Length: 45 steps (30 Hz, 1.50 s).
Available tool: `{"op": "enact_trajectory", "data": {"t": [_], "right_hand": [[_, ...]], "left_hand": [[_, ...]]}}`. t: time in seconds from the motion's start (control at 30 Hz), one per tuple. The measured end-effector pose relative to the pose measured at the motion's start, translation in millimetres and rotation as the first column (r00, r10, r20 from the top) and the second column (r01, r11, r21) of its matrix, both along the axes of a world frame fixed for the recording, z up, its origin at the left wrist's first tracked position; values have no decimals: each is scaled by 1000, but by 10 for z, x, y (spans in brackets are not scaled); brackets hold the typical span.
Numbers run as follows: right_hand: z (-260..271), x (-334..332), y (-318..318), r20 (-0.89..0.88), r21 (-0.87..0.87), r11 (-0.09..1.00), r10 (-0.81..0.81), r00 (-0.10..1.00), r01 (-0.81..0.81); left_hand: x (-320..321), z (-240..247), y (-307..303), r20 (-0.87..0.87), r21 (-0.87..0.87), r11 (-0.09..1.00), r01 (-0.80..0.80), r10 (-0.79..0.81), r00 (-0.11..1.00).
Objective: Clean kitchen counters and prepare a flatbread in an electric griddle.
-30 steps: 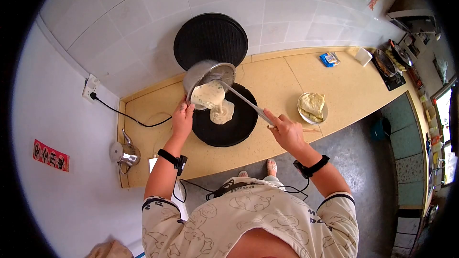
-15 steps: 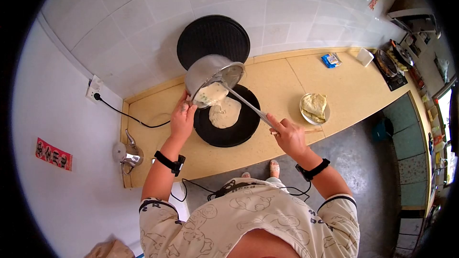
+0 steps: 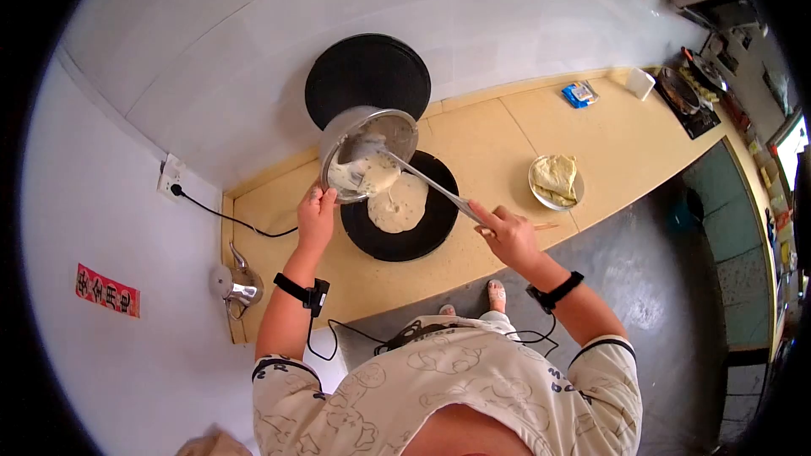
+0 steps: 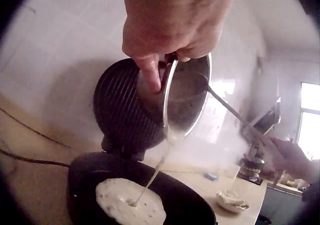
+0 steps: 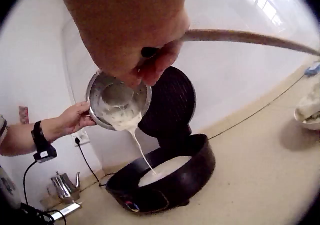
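My left hand (image 3: 316,215) grips the rim of a metal bowl (image 3: 342,131), tipped over a round black electric griddle (image 3: 359,232). Pale batter with green flecks (image 3: 363,173) lies at the bowl's low lip. A stream of batter (image 5: 140,150) runs down into the spreading batter pool (image 4: 130,205) on the griddle. My right hand (image 3: 511,239) holds the metal handle of a ladle (image 3: 435,186), whose head is inside the bowl among the batter. A wooden length (image 5: 250,36) juts from the right hand's other side.
Behind stands the griddle's raised black lid (image 3: 367,76). A bowl of folded flatbreads (image 3: 555,181) sits to the right on the counter (image 3: 490,152), with a blue packet (image 3: 580,95) farther back. At left are a metal kettle (image 3: 241,285) and a power cord (image 3: 228,224).
The batter pool on the griddle has grown wider as more flows from the tilted bowl. The bowl rose slightly, then came back down to the left. Both hands keep their hold.
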State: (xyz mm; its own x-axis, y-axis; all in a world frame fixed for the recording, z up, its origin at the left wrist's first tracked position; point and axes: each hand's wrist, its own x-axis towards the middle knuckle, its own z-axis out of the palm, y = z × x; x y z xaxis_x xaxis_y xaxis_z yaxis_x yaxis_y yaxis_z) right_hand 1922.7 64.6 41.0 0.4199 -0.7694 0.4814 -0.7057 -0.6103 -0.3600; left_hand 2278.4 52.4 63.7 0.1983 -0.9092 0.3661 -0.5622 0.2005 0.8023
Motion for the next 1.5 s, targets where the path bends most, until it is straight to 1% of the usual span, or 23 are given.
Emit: {"op": "enact_trajectory", "data": {"t": [0.03,0.07,0.13,0.17,0.23,0.37,0.43,0.57,0.63,0.67,0.73,0.77,0.83,0.87,0.93,0.97,1.03,1.07,1.13,1.27,1.33,1.47,1.5], "right_hand": [[-8,60,-24,87,23,999,21,996,-23],[-33,88,-20,95,24,1000,14,995,-16],[-86,127,-42,122,143,987,58,991,-76],[-137,103,-45,127,141,987,58,990,-76],[-262,-34,-10,60,222,971,73,996,-85],[-220,-168,18,15,242,966,85,996,-86],[-141,-51,14,83,214,975,50,995,-66],[-107,123,-45,177,150,988,0,984,-27],[-164,105,-44,15,182,983,10,1000,-13],[-184,71,-32,16,178,984,12,1000,-15],[-229,-12,15,66,284,959,-4,998,-15],[-190,-19,0,63,281,960,0,998,-18],[-116,-2,18,160,318,947,-14,987,-38],[-82,52,11,160,323,946,-16,987,-37],[-9,159,-52,254,202,979,-16,967,-37],[-30,158,-62,255,204,978,-16,967,-37],[-109,158,-114,165,172,985,-1,986,-28],[-143,123,-116,165,167,985,7,986,-35],[-214,18,-67,31,198,979,45,998,-51],[-89,-32,-97,31,134,991,-2,1000,-2],[-32,-16,-163,24,-66,995,-72,997,73],[-80,21,-108,-79,-79,990,-122,989,115],[-128,23,-37,-121,-24,996,-90,989,88]], "left_hand": [[-25,15,-4,4,-39,999,-7,7,1000],[-42,19,-4,13,-39,999,1,0,1000],[-55,21,-7,-60,-23,1000,10,-11,998],[-45,32,-12,-55,-24,1000,11,-12,998],[-19,35,-11,-137,12,999,39,-37,990],[63,-139,-47,-137,50,999,21,-14,990],[18,-151,-59,-182,110,994,10,10,983],[-75,-131,-115,-214,95,994,56,-34,976],[-109,-66,-113,-265,91,995,50,-24,964],[-90,-69,-133,-265,86,995,48,-23,964],[-43,-105,-145,-354,87,996,36,-3,935],[-47,-107,-143,-357,84,996,32,0,934],[-37,-113,-118,-306,133,990,40,2,952],[-45,-115,-111,-306,138,989,42,3,952],[-96,-109,-103,-328,75,997,16,10,945],[-102,-105,-99,-328,77,997,15,11,945],[-87,-68,-103,-301,68,998,17,4,954],[-84,-33,-98,-301,62,998,10,9,954],[-93,18,-70,-233,27,1000,-9,15,972],[-39,-43,-73,-162,28,999,-21,25,986],[-25,-92,-84,-54,-7,1000,-20,19,998],[-46,-7,-98,45,51,997,-55,53,998],[-58,6,-101,158,28,998,-61,55,986]]}}
